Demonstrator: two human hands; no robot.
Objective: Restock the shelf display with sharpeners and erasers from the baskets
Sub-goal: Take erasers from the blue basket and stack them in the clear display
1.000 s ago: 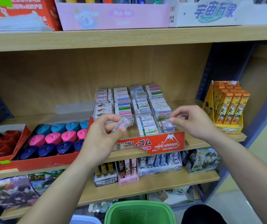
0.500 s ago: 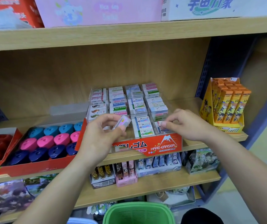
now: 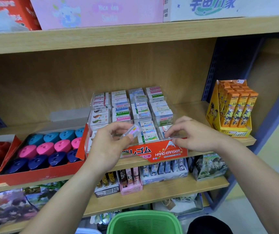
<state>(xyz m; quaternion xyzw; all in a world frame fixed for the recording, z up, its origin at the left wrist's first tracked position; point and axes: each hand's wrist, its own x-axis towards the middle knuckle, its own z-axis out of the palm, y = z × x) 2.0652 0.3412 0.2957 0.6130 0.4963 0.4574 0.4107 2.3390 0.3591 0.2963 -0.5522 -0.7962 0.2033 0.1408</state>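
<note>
Three rows of sharpeners (image 3: 46, 148) fill the red tray (image 3: 34, 176) at left. My left grip (image 3: 108, 146) pinches a wrapped eraser (image 3: 132, 132) over the eraser display (image 3: 169, 152); my right grip (image 3: 196, 135) curls over its front-right rim, grasping what I cannot tell.

Forearms reaching forward, left grip (image 3: 108, 146) pinching with thumb and fingers, right grip (image 3: 196, 134) curled, fingertips down

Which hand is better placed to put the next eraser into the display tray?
Left. The left hand pinches a wrapped eraser just above the eraser display front row. The right hand has its fingers down at the front right compartment, with no free eraser showing.
</note>
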